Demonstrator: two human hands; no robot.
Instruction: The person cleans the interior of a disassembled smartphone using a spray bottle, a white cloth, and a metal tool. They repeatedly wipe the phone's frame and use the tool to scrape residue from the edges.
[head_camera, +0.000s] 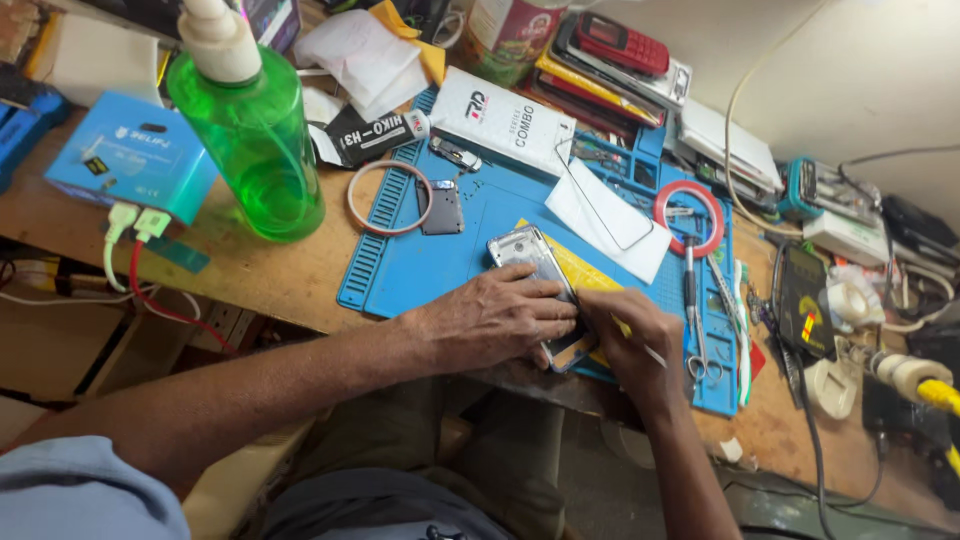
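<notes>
Head view shows me a blue ribbed silicone work mat (470, 250) on a cluttered wooden bench (250, 270); my left hand (495, 320) presses flat on the opened silver phone body (535, 265), my right hand (630, 335) beside it pinches a thin white tool (654, 355).

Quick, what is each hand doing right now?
Left hand: fingers spread flat, pressing down the opened phone on the blue mat.
Right hand: fingers closed, pinching a thin pale tool at the phone's edge.

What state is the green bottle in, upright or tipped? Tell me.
Upright. The green bottle stands on its base on the wooden bench, white pump top uppermost.
</notes>
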